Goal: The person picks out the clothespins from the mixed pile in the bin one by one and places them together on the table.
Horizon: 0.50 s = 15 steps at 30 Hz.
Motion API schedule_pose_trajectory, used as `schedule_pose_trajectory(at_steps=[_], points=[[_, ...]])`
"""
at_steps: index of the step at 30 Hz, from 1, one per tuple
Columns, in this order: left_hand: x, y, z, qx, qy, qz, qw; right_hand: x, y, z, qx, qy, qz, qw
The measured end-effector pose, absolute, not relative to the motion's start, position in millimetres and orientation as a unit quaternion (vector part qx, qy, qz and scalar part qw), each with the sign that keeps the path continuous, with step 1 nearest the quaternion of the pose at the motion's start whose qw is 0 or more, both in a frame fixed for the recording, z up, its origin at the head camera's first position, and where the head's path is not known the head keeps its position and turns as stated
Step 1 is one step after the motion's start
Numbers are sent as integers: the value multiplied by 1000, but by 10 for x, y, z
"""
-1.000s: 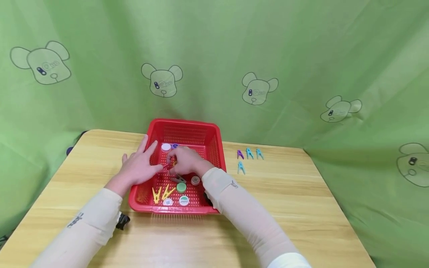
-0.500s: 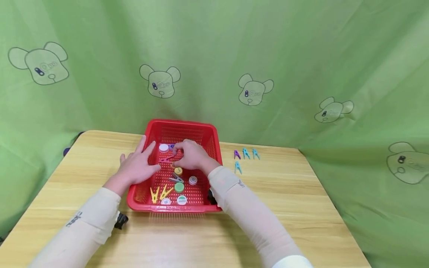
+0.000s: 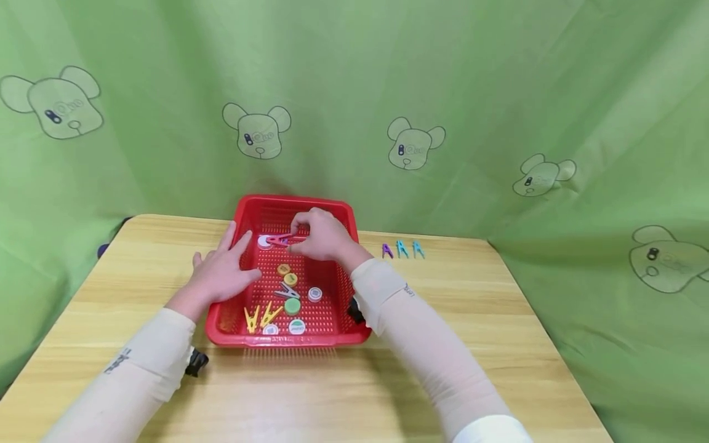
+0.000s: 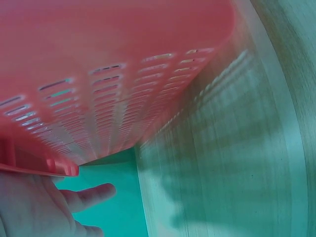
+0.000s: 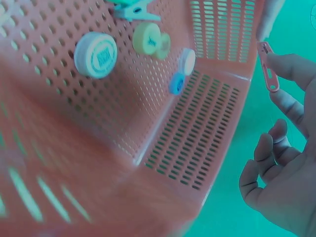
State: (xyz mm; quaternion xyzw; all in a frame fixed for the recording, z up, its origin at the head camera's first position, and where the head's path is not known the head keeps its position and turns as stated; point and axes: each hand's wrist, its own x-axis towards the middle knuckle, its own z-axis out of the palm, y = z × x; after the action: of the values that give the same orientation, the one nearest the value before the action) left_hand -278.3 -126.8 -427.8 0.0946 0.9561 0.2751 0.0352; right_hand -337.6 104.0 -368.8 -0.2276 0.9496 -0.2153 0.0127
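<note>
My right hand (image 3: 327, 239) pinches a pink-red clothespin (image 3: 275, 239) between thumb and fingers, above the far part of the red basket (image 3: 285, 340). In the right wrist view the clothespin (image 5: 270, 74) shows edge-on at the fingertips, with the other fingers loosely bent. The left hand (image 3: 220, 274) lies over the basket's left rim with fingers spread. Inside the basket are two yellow clothespins (image 3: 251, 320), a grey clothespin (image 3: 287, 291), a green bottle cap (image 3: 292, 306), two orange-yellow caps (image 3: 290, 279) and several white caps (image 3: 314, 294).
On the wooden table (image 3: 460, 320), right of the basket, lie a purple clothespin (image 3: 387, 251) and two light-blue clothespins (image 3: 402, 249). The right sleeve (image 3: 382, 286) covers the tabletop just in front of them. A green curtain (image 3: 343, 74) hangs behind the table.
My right hand has lifted the pink-red clothespin from the basket's left middle and carried it toward the far side. The orange-yellow caps are uncovered. The left hand keeps its place on the rim.
</note>
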Motion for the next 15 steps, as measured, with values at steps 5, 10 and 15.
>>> schedule_pose_trajectory(at_steps=[5,10,15], points=[[-2778,-1267,-4265,94,955,277,39,-3395,1119,-3588,-216,949,-230,0],[-2773,-1256,-4252,95,954,280,40,-3423,1225,-3535,-205,948,-242,-34],[-2763,-1265,-4241,95,954,281,41,-3413,1349,-3532,-168,949,-256,-69]])
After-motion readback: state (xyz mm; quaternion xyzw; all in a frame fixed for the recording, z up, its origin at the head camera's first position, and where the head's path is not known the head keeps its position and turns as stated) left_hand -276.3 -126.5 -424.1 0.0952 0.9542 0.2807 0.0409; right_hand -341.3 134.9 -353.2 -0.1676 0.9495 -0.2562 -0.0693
